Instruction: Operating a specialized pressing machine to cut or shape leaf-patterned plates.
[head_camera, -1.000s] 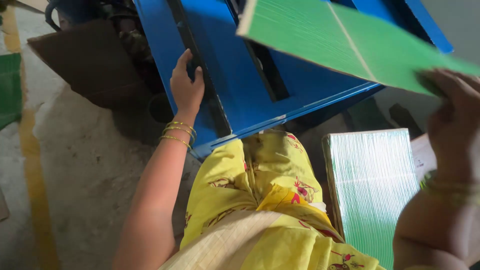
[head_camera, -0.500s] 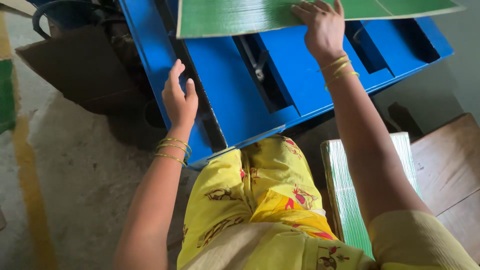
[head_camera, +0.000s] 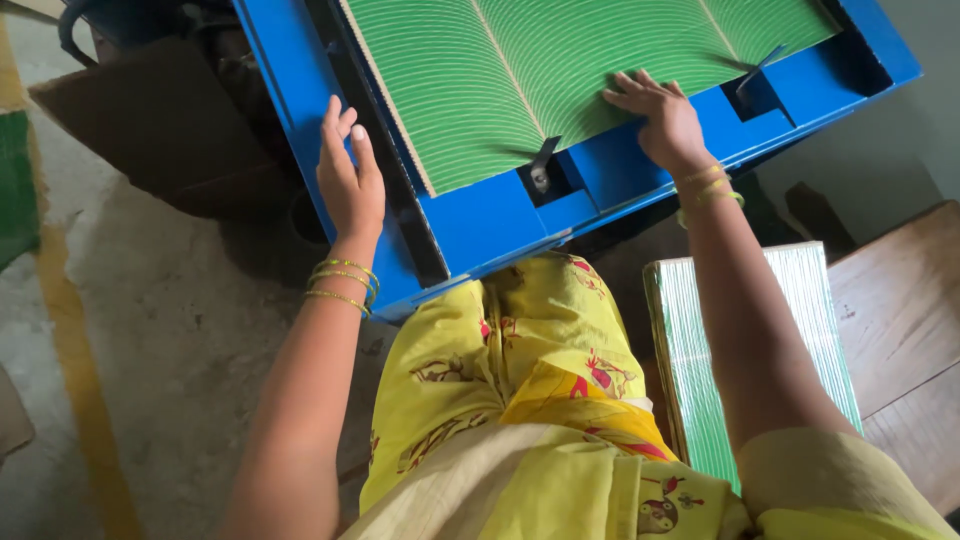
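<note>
Big blue machine (head_camera: 480, 215) up top. Wide green sheet (head_camera: 560, 70) lying flat on it. Stack of green sheets (head_camera: 700, 350) lower right. Right hand (head_camera: 660, 115) open, flat on sheet's near edge, holding nothing. Left hand (head_camera: 350, 180) open, flat against machine's left edge.

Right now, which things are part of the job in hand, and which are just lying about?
In use: green ribbed sheet under right hand; blue machine, left hand on its edge.
Lying about: stack of green sheets, wooden bench, brown cardboard.
</note>
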